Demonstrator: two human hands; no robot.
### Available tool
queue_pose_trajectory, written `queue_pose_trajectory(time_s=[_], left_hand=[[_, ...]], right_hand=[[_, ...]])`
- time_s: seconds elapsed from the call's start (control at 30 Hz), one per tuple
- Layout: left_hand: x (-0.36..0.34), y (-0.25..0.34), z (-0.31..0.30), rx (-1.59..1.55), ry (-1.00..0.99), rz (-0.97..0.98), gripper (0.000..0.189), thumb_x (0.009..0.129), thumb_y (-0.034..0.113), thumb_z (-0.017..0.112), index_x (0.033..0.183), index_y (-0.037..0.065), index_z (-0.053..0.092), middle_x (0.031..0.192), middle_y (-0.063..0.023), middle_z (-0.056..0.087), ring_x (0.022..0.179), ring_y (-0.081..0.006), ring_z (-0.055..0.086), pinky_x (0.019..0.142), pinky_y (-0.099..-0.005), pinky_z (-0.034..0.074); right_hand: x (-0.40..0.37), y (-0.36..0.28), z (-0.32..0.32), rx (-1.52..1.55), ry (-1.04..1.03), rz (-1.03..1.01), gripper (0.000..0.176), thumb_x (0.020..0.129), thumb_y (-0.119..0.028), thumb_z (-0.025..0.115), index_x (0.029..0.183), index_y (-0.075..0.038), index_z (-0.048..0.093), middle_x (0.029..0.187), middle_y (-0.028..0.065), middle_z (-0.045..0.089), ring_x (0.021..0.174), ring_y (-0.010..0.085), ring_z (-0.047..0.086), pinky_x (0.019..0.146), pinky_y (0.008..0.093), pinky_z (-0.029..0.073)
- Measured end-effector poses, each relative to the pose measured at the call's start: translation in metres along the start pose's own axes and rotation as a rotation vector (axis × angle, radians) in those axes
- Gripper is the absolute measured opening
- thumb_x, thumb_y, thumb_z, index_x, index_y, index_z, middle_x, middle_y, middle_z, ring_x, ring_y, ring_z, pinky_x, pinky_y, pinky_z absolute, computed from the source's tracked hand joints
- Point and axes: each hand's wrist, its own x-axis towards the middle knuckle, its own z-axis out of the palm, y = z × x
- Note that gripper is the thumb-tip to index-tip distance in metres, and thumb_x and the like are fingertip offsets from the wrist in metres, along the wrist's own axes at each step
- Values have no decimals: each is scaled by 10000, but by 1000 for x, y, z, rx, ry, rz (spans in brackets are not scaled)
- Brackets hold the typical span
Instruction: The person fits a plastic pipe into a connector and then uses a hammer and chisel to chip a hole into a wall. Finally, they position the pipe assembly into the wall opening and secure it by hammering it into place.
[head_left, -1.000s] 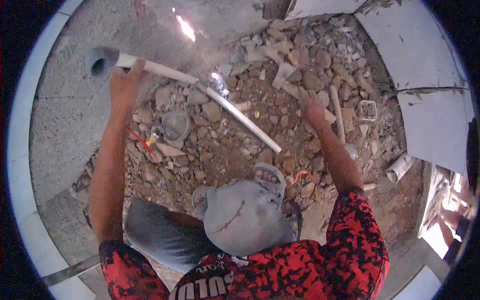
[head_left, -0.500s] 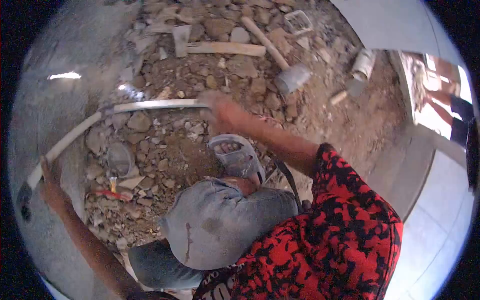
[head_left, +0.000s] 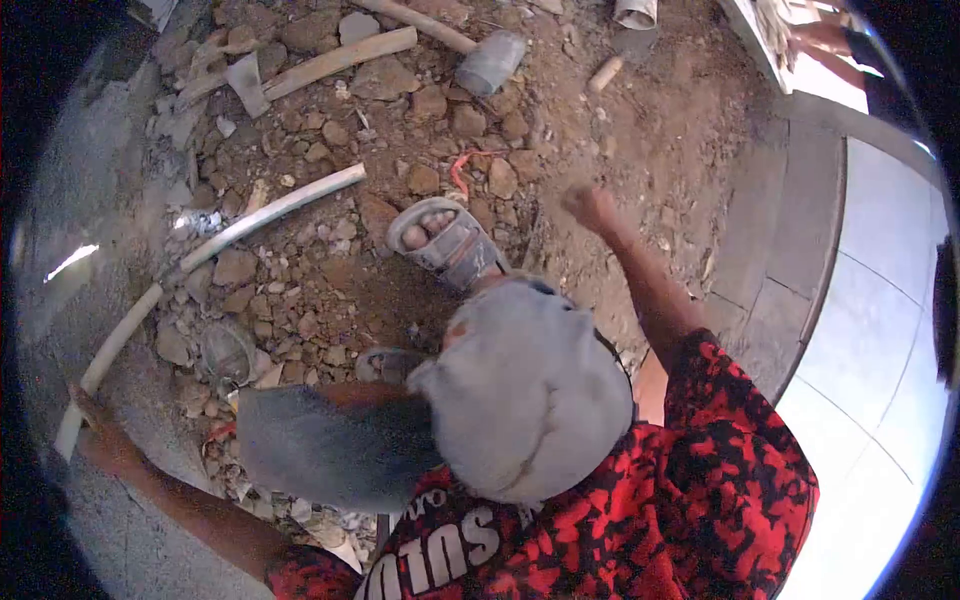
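Observation:
A long pale pipe (head_left: 275, 212) runs beside the wall over the rubble, appearing bent, with a dark joint partway along it. At the lower left, my left hand (head_left: 108, 445) is closed on the pipe near its lower end, a finger laid across it. My right hand (head_left: 595, 210) is off the pipe, over bare soil to the right of my sandalled foot (head_left: 445, 240). Its fingers look curled but are blurred, and nothing shows in them. A mallet (head_left: 490, 62) with a wooden handle and a wooden-handled axe (head_left: 247, 84) lie on the stones above.
Broken stones and soil (head_left: 310, 270) cover the ground around my feet. A round clear container (head_left: 227, 352) sits near the wall. A red strip (head_left: 462, 172) lies beyond my foot. Pale tiles (head_left: 880, 290) border the right side; another person's arm (head_left: 825, 40) shows at upper right.
My right hand has let go of the pipe's far end and moved right. My left hand stays on the pipe. The view has shifted, so the tools appear higher and farther left.

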Motion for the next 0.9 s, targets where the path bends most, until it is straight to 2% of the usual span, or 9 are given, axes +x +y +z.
queue_pose_trajectory(time_s=[0.07, 0.2, 0.33, 0.5, 0.57, 0.6, 0.67, 0.8, 0.9], left_hand=[[-4, -11, 2, 912, 30, 348, 403, 814, 302, 502, 1206, 240, 429, 821, -145, 577, 676, -291, 555, 598, -397, 434], [-20, -17, 42, 579, 250, 596, 392, 820, 309, 496, 1199, 226, 438, 869, -144, 573, 731, -274, 562, 629, -367, 444], [-24, -7, 59, -965, -95, -181, 578, 780, 442, 514, 1133, -10, 451, 1008, -250, 514, 960, -312, 478, 810, -404, 362], [-87, -21, 42, -112, 5, -180, 513, 806, 393, 479, 1142, 9, 426, 899, -165, 546, 912, -291, 497, 786, -371, 383], [-109, -43, 66, -556, 123, -398, 502, 800, 378, 495, 1167, 50, 394, 905, -129, 540, 891, -270, 516, 753, -364, 415], [-115, -42, 68, -1348, 164, -705, 607, 782, 412, 526, 1179, -6, 337, 1062, -151, 478, 978, -276, 480, 815, -373, 394], [-138, -48, 72, -1535, 224, -793, 560, 781, 399, 530, 1150, 12, 362, 1047, -128, 477, 949, -257, 491, 799, -373, 410], [-173, -51, 84, -1770, 355, -994, 441, 784, 383, 527, 1051, 45, 431, 968, -103, 473, 871, -236, 503, 756, -374, 443], [-207, -85, 113, -1600, 122, -698, 388, 803, 363, 502, 1009, 41, 439, 937, -126, 456, 861, -244, 490, 749, -365, 453]], right_hand=[[0, 30, 72, -89, 33, -88, 321, 770, -319, 523, 936, -54, 595, 914, 188, 579, 862, 327, 550, 743, 387, 430], [16, -1, 100, 471, 186, 24, 282, 729, -235, 585, 920, -28, 587, 894, 174, 583, 874, 316, 531, 761, 404, 402], [5, -25, 83, 220, 94, 29, 288, 768, -230, 541, 959, -16, 517, 862, 178, 577, 814, 303, 542, 720, 394, 416], [-37, -55, -45, 207, 328, 148, 298, 816, -224, 485, 1007, -2, 429, 823, 184, 569, 739, 286, 556, 668, 383, 434], [-33, -83, -95, 700, 437, -5, 254, 829, -204, 474, 969, 9, 468, 849, 155, 560, 731, 229, 548, 637, 332, 439], [-21, -99, -114, 707, 443, -58, 254, 829, -204, 474, 969, 9, 468, 849, 155, 560, 731, 229, 548, 637, 332, 439], [6, -141, -155, 558, 779, -449, 236, 837, -191, 463, 924, 25, 500, 854, 119, 547, 722, 197, 534, 628, 286, 436], [16, -258, -202, 608, 633, -882, 219, 809, -158, 503, 910, 35, 529, 898, 93, 526, 833, 186, 509, 732, 297, 408], [13, -332, -203, 456, 511, -1148, 181, 746, -109, 551, 883, 8, 565, 874, 122, 555, 826, 224, 527, 755, 311, 401]])
